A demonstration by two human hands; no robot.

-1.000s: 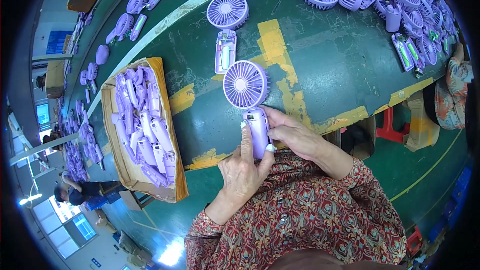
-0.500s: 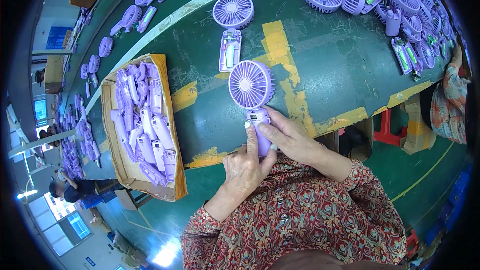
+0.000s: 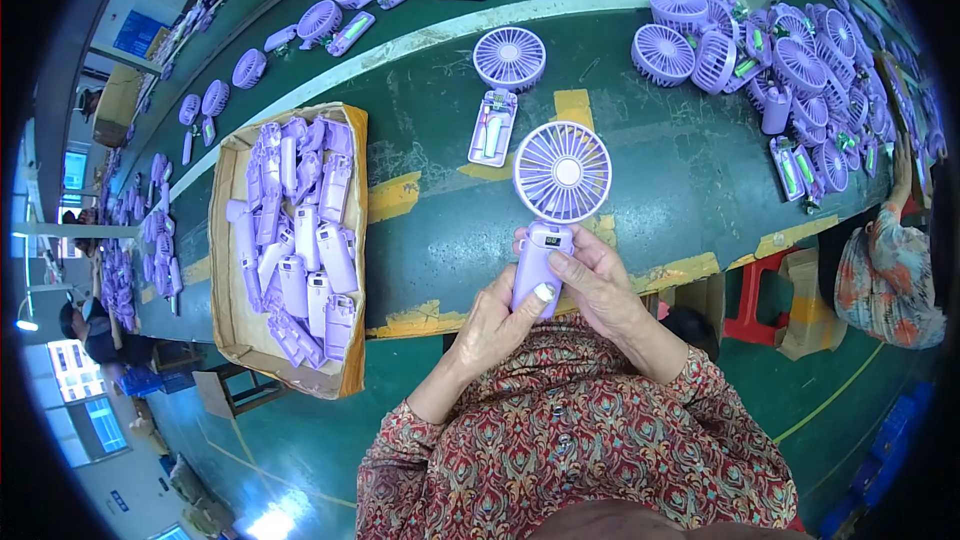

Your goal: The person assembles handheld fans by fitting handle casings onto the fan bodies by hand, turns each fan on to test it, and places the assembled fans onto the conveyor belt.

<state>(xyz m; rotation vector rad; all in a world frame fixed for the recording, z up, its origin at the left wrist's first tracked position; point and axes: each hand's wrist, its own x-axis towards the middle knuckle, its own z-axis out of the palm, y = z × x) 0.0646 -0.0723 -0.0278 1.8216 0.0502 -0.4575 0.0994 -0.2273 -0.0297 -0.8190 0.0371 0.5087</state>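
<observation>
Between my two hands is a purple handheld fan (image 3: 563,175), its round grille pointing away from me and its handle toward me. My left hand (image 3: 497,325) grips the lower left of the handle, with the thumb laid across its front; a white wrap shows on that thumb. My right hand (image 3: 600,290) is closed round the handle's right side, thumb on the front just below a small dark display window. Beyond it on the table lies another purple fan (image 3: 509,58) whose handle is open, showing a pale battery cell (image 3: 493,135) inside.
On my left stands a cardboard box (image 3: 357,240) of purple handle covers. A big heap of purple fans (image 3: 800,65) with bared green parts covers the table's far right. More fans (image 3: 319,22) lie past a pale curved strip. Another person's patterned sleeve (image 3: 890,275) is at the right.
Held in both hands, the fan has been raised and tilted, its grille shifting right in view. My left index finger has left the handle's front; my left thumb now lies there.
</observation>
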